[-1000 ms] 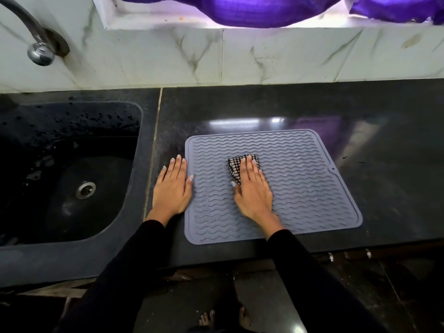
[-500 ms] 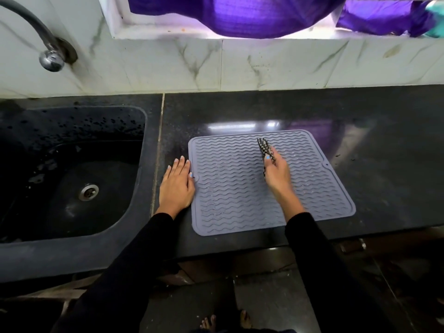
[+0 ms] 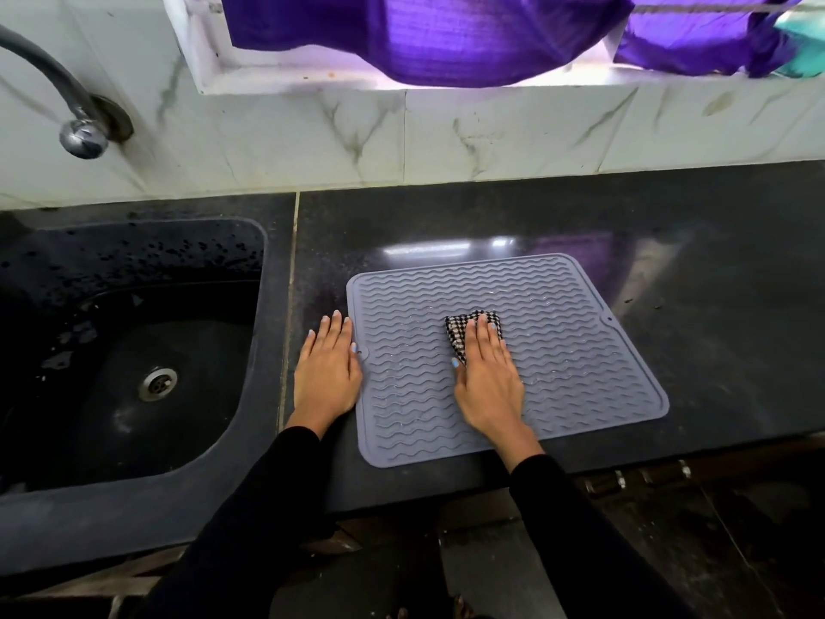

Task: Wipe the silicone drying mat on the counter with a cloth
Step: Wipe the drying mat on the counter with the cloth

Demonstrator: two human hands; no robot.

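Note:
A grey silicone drying mat (image 3: 576,364) with wavy ridges lies flat on the black counter (image 3: 714,270), a little water shining among its ridges. A small black-and-white checked cloth (image 3: 460,335) sits near the mat's middle. My right hand (image 3: 489,382) lies flat on top of the cloth, fingers together, pressing it onto the mat; most of the cloth is hidden under the fingers. Resting flat on the counter, my left hand (image 3: 328,373) touches the mat's left edge with fingers together and holds nothing.
A black wet sink (image 3: 129,350) with a steel drain lies to the left, a tap (image 3: 82,136) above it. White marble tiles back the counter. Purple fabric (image 3: 424,33) hangs at the window ledge. The counter's front edge runs just below the mat.
Half a second ago my right hand held the cloth lifted and pinched above the mat's far part. Now it presses the cloth flat on the mat's middle. My left hand stayed put.

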